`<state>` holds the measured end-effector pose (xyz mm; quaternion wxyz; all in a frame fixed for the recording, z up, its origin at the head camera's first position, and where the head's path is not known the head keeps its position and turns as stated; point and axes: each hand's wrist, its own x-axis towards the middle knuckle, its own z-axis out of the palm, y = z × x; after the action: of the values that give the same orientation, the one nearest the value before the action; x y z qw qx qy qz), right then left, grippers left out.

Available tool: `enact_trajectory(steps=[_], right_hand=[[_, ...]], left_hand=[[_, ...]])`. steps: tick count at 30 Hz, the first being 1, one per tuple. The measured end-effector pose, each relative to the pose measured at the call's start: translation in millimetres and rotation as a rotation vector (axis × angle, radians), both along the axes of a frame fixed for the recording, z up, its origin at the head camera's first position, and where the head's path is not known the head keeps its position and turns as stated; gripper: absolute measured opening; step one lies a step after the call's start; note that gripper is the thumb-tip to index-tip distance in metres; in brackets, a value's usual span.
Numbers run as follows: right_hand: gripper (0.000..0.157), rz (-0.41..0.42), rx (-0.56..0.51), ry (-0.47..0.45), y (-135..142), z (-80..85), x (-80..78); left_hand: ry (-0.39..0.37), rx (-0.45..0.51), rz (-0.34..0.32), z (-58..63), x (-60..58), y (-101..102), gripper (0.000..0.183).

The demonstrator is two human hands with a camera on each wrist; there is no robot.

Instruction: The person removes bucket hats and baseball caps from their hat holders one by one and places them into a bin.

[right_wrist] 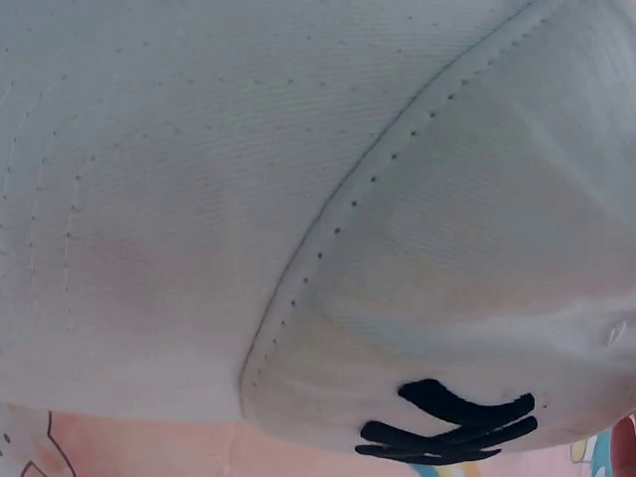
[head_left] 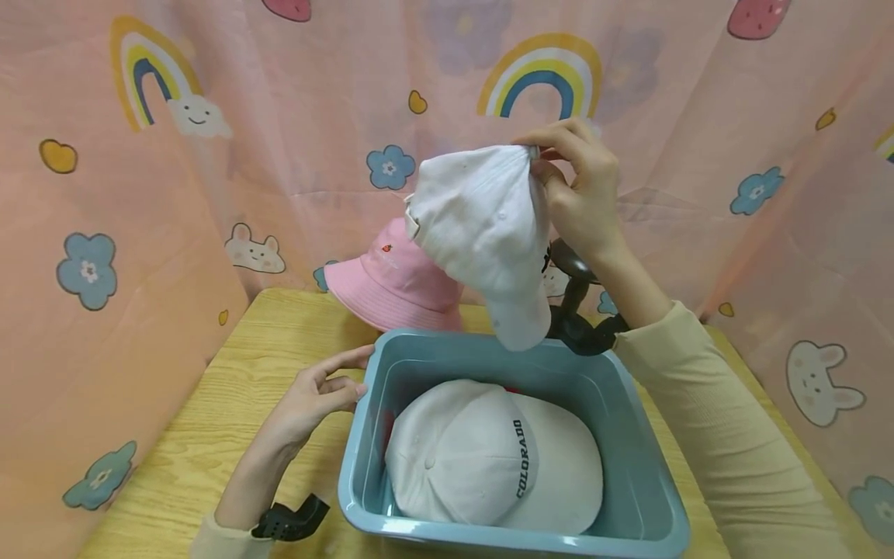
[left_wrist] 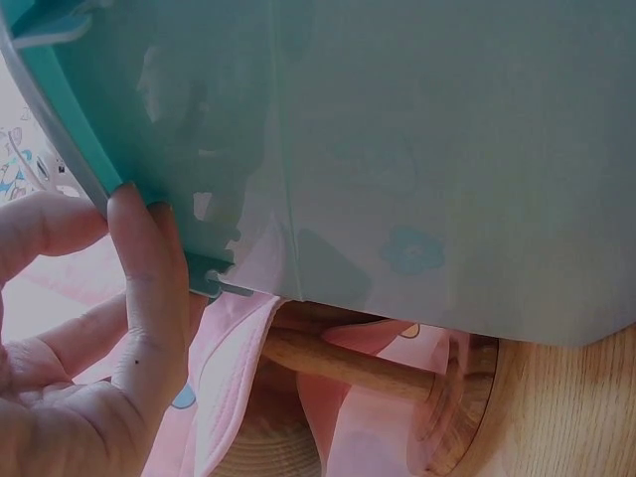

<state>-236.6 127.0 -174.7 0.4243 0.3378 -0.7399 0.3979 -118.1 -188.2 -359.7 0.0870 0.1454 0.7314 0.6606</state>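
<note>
White cap (head_left: 482,210) hangs pinched by the right hand (head_left: 583,182) above the far side of the blue tub (head_left: 632,458), which holds a COLORADO cap (head_left: 461,458) over something red (head_left: 388,425), while the left hand (head_left: 314,396) touches the left rim with relaxed fingers.

White fabric baseball cap (head_left: 482,210): plain white, with black embroidery (right_wrist: 467,439) on the front panel. Off-white fabric brimmed cap (head_left: 454,458): plain, with the word "COLORADO" in dark lettering (head_left: 521,458). Grey-blue glossy plastic tub (head_left: 447,353): single colour. Pink stitched bucket hat (head_left: 401,291): solid pink, with a small red strawberry motif (head_left: 387,248). Yellow wooden table (head_left: 230,419): wood-grain pattern. Pink cloth backdrop (head_left: 314,93): printed with orange, white, yellow and blue rainbows (head_left: 539,66), blue flowers (head_left: 77,272), white rabbits (head_left: 254,252) and yellow hearts (head_left: 59,156). Long knit sleeves (head_left: 733,435): plain cream.
</note>
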Motion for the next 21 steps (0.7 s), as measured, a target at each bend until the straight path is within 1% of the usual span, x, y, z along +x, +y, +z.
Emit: enact_trajectory(steps=[2, 5, 12, 18, 21], right_hand=[[0.032, 0.025, 0.021, 0.034, 1, -0.3, 1.6], [0.031, 0.046, 0.04, 0.063, 2, -0.9, 4.7], [0.032, 0.055, -0.049, 0.005, -1, -1.3, 17.3], [0.03, 0.05, -0.047, 0.022, 0, -3.3, 28.7], [0.031, 0.064, -0.038, 0.037, 2, -5.4, 33.1]], left_hand=[[-0.006, 0.0, 0.004, 0.3, 0.2, 0, 0.054], [-0.011, -0.003, 0.006, 0.0, 0.0, 0, 0.054], [-0.016, 0.001, 0.001, -0.9, -0.6, 0, 0.054], [-0.019, -0.005, 0.001, -0.6, -0.5, -1, 0.053], [-0.016, -0.009, 0.0, -0.4, -0.4, -1, 0.053]])
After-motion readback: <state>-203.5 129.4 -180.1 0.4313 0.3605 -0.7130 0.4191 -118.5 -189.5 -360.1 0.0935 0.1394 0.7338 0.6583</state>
